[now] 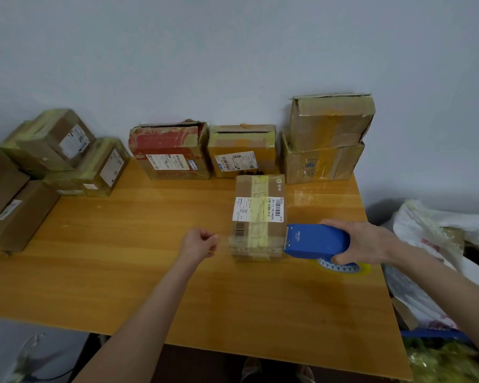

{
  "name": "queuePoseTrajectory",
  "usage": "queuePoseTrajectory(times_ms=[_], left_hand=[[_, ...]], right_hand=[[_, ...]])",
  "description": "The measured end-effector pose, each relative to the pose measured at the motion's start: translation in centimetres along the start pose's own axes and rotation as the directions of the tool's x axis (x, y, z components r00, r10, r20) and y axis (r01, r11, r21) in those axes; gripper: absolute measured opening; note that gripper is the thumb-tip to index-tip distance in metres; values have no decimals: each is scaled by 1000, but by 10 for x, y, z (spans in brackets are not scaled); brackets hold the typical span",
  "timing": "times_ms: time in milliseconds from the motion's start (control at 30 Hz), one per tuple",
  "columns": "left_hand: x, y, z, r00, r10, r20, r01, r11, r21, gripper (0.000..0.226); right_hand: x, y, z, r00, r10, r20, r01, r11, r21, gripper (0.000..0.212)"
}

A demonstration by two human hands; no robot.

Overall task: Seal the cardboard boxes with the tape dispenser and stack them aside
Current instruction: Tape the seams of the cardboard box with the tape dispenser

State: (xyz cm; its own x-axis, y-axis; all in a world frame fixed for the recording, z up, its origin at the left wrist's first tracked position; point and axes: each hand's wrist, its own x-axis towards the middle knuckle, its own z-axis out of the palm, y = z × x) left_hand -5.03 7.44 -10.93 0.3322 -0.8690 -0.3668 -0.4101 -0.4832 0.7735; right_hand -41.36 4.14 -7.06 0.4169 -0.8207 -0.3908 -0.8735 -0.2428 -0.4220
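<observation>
Table: smooth, shiny orange-brown wood, flat and wide, set against a plain pale grey wall at 12 o'clock.
Small box: brown cardboard, block-shaped, lying near the middle of the table. A white paper label with black bars is on top, and a yellowish tape band runs down it.
Tape dispenser: blue hard plastic, rounded on top, touching the small box's near corner at 3 o'clock. A tape roll with a blue-and-white zigzag ring shows under it.
Right hand: fingers and thumb are curled round the back of the tape dispenser, gripping it.
Left hand: at 9 o'clock of the small box, fingers curled in, thumb and finger pinching the end of the tape strip.
Tape strip: thin, see-through and blurry. It runs from the left hand across the box's near edge towards the dispenser.
Back row: at 12 o'clock of the small box stand a crumpled red-topped box and a yellow-taped box.
Stacked boxes: at 1 o'clock, a wrinkled upper box sits on a lower box.
Box pile: at 9 to 10 o'clock, brown boxes wrapped in shiny greenish tape, heaped together.
White bag: soft, crinkly plastic, off the table at 3 o'clock.
</observation>
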Motion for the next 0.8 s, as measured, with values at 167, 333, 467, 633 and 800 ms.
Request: queuePoseTrajectory(times_ms=[167, 333, 467, 633, 800], left_hand=[[4, -2, 15, 1000, -12, -26, 13, 999, 52, 10], [12, -8, 23, 999, -15, -36, 19, 994, 104, 11], [18, -14, 25, 1000, 9, -22, -6, 992, 123, 9], [23, -18, 30, 999, 34, -11, -32, 983, 180, 24], [17, -28, 17, 992, 96, -76, -62, 928, 367, 52]], right_hand=[[9, 5, 5, 1000, 28, 12, -28, 1000, -4, 80], [15, 7, 13, 997, 69, 46, -69, 998, 9, 81], [21, 3, 15, 994, 87, 65, -87, 996, 0, 81], [20, 2, 19, 994, 92, 51, -93, 996, 9, 81], [18, 2, 23, 996, 91, 15, -91, 996, 3, 80]])
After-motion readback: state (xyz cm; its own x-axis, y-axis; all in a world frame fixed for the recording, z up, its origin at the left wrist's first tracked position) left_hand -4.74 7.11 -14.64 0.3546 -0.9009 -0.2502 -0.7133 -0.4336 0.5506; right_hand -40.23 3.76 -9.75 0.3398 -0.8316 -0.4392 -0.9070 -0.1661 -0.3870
